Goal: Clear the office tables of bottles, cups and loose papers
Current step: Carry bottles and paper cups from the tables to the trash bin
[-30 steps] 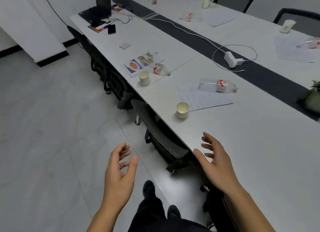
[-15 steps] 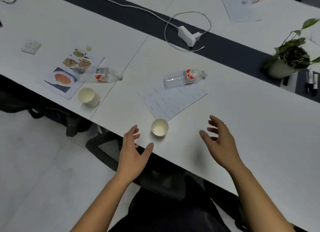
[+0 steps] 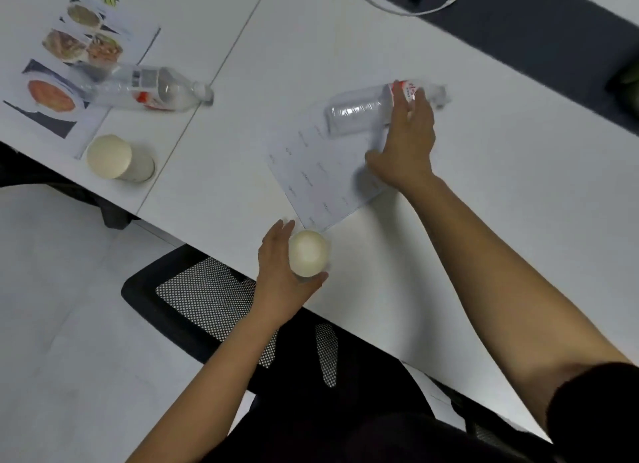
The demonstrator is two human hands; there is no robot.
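A small paper cup (image 3: 307, 255) stands near the front edge of the white table (image 3: 501, 227). My left hand (image 3: 276, 283) wraps around it, fingers on the far side and thumb on the near side. A clear plastic bottle (image 3: 356, 111) with a red label lies on its side across the top of a printed paper sheet (image 3: 311, 179). My right hand (image 3: 411, 144) grips this bottle near its label, fingers over it and thumb against its near side. The picture is blurred around both hands.
Further left lie a second clear bottle (image 3: 148, 89), a second paper cup (image 3: 114, 156) and a food leaflet (image 3: 52, 96). A black mesh chair (image 3: 193, 289) stands tucked under the table's edge. A white cable (image 3: 397, 9) crosses the dark centre strip (image 3: 518, 37).
Both hands reached forward from the table's edge. The left closed around the near cup and the right landed on the bottle. My view has moved in closer over the table.
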